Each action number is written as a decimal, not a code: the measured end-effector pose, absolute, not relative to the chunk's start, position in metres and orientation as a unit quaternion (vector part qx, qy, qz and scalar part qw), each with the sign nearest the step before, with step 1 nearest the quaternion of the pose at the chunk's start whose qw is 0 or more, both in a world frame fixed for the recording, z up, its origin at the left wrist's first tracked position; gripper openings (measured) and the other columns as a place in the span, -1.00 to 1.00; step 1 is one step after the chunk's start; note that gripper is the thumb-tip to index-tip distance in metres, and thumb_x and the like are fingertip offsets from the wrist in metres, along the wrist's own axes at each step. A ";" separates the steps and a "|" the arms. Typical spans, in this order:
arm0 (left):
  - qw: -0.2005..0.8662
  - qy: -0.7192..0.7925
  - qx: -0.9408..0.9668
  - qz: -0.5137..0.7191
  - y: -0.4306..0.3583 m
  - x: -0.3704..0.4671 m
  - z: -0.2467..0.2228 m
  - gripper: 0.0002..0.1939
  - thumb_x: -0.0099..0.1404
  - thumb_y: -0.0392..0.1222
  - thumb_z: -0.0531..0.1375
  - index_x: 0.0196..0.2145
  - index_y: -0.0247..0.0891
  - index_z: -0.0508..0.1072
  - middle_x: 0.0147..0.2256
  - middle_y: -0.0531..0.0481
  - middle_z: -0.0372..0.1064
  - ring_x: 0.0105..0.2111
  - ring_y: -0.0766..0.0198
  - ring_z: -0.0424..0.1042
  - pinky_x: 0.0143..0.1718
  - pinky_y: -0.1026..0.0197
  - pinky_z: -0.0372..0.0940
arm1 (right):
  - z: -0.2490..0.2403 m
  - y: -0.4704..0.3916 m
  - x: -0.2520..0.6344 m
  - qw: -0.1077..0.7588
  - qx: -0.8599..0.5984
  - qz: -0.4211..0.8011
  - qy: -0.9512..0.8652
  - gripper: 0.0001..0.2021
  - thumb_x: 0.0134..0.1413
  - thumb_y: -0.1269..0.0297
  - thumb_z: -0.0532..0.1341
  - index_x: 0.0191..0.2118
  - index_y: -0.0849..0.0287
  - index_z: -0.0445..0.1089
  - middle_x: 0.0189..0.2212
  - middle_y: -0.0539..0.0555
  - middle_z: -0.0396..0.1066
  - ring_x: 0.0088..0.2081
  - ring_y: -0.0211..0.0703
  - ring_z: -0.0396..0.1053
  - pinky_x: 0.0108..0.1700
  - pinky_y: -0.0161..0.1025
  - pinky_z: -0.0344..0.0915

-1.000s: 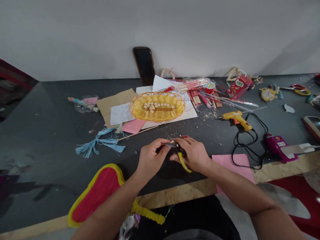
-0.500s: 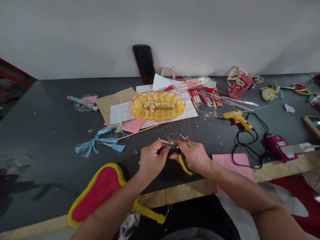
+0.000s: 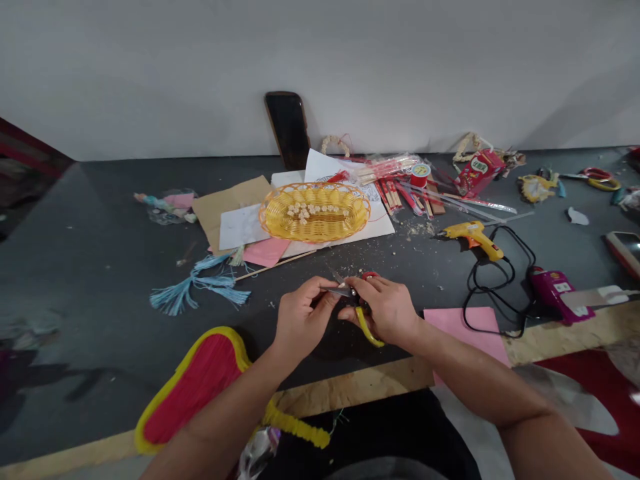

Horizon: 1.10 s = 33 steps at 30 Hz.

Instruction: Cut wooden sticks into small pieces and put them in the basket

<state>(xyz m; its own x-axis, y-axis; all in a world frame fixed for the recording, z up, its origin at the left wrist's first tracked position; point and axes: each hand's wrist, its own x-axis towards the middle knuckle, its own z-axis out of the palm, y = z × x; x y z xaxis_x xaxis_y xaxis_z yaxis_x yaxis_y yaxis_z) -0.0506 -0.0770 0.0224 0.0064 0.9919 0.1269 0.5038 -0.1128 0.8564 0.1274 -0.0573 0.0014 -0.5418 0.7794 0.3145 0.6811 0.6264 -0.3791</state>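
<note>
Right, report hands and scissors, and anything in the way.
Right hand holding scissors, blades parted. Left hand at the blades, anything pinched too small to tell. Basket farther back, not in the way.

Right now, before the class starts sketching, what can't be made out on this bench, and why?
All in the head view:
- What the left hand pinches: too small, behind fingertips and scissors.
- Most of the scissors' red handle: behind the right hand.
- Part of the red-and-yellow shape: behind the left forearm.
- Papers' middles: under the basket.
- Far-right device: cut by the picture edge.
</note>
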 end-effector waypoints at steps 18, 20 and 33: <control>0.356 0.562 0.628 0.404 -0.080 -0.048 0.025 -0.90 0.21 -0.26 0.14 -0.40 -0.24 0.46 -0.49 0.04 0.52 -0.51 0.30 0.48 -0.48 0.33 0.30 | -0.006 -0.062 0.128 0.216 -0.404 0.071 -0.886 -0.48 0.19 -0.10 0.09 0.02 0.28 0.34 -0.36 0.17 0.50 -0.35 -0.07 0.46 -0.32 -0.23 0.32; 0.356 0.563 0.629 0.401 -0.080 -0.050 0.026 -0.90 0.21 -0.26 0.14 -0.39 -0.24 0.46 -0.49 0.04 0.52 -0.50 0.30 0.47 -0.47 0.33 0.30 | -0.004 -0.060 0.128 0.217 -0.406 0.077 -0.884 -0.47 0.18 -0.13 0.09 0.02 0.25 0.35 -0.32 0.18 0.50 -0.31 -0.07 0.45 -0.25 -0.23 0.33; 0.479 0.544 0.576 0.377 -0.075 -0.050 0.034 -0.91 0.13 -0.27 0.16 -0.50 -0.26 0.44 -0.52 0.02 0.51 -0.50 0.27 0.48 -0.46 0.30 0.36 | -0.005 -0.062 0.128 0.230 -0.395 0.104 -0.883 -0.48 0.15 -0.12 0.13 0.00 0.24 0.35 -0.33 0.16 0.50 -0.31 -0.07 0.46 -0.26 -0.21 0.33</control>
